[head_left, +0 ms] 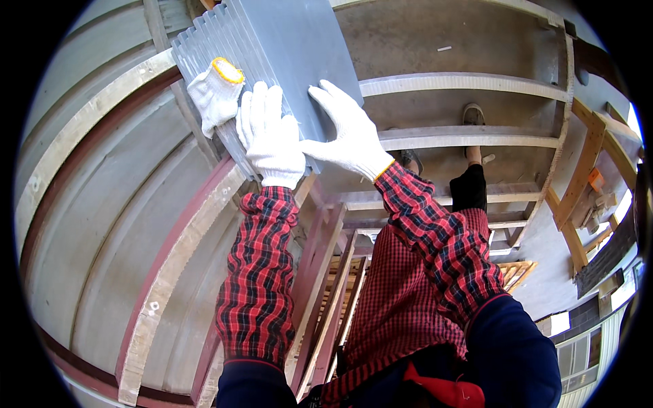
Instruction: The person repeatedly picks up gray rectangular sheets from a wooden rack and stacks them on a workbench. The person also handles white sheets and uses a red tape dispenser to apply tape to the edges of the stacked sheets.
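Note:
Near the top middle stands a stack of grey flat panels (pixel 299 47), its ridged edges facing left. My left hand (pixel 272 139), in a white knitted glove, rests against those ridged edges with its fingers straight and close together. Gloved the same way, my right hand (pixel 347 129) lies on the smooth grey face, fingers stretched and thumb spread toward the left hand. Neither hand is wrapped round anything. Just left of my left hand, a loose, bunched white glove (pixel 212 95) with an orange cuff sits on the panel edges.
Pale wood-topped red beams (pixel 183 251) run past on the left. A slatted frame (pixel 462 83) crosses the floor on the right, with my shoe (pixel 473 114) between its bars. Wooden braces (pixel 581 170) stand at far right. Below lies a wooden pallet (pixel 343 279).

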Demonstrator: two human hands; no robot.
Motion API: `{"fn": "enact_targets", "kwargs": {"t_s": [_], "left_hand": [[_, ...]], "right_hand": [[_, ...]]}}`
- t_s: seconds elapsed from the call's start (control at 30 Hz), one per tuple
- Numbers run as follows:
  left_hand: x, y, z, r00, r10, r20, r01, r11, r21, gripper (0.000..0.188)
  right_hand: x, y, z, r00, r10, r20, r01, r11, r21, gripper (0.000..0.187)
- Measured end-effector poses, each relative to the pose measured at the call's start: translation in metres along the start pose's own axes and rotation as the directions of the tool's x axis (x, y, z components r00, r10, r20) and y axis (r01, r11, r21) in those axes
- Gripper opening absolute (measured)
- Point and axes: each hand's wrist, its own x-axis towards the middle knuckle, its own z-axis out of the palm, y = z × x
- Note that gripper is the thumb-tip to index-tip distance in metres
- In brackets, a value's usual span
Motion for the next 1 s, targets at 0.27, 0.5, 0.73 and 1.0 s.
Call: {"fn": "enact_targets", "kwargs": {"t_s": [0.27,0.5,0.73,1.0], "left_hand": [[-0.001,-0.002,0.001,1.0,-0.012,-0.006,0.012,1.0,-0.028,0.047],[0.001,-0.004,0.0,1.0,0.002,0.003,-0.002,0.998,-0.067,0.047],[0.006,-0.002,-0.003,0.998,0.05,-0.037,-0.053,0.995,-0.088,0.047],[0.003,-0.001,-0.003,0.998,0.048,-0.028,-0.049,0.999,-0.012,0.048]], "right_hand": [[0.004,-0.007,-0.002,0.991,-0.103,-0.089,0.094,0.99,-0.104,0.087],[0.008,-0.017,-0.007,0.978,-0.176,-0.111,0.165,0.981,-0.104,0.078],[0.007,-0.016,-0.027,0.976,-0.184,-0.119,0.173,0.98,-0.104,0.081],[-0.018,0.028,-0.128,0.931,0.277,0.236,-0.364,0.715,0.597,0.081]]}}
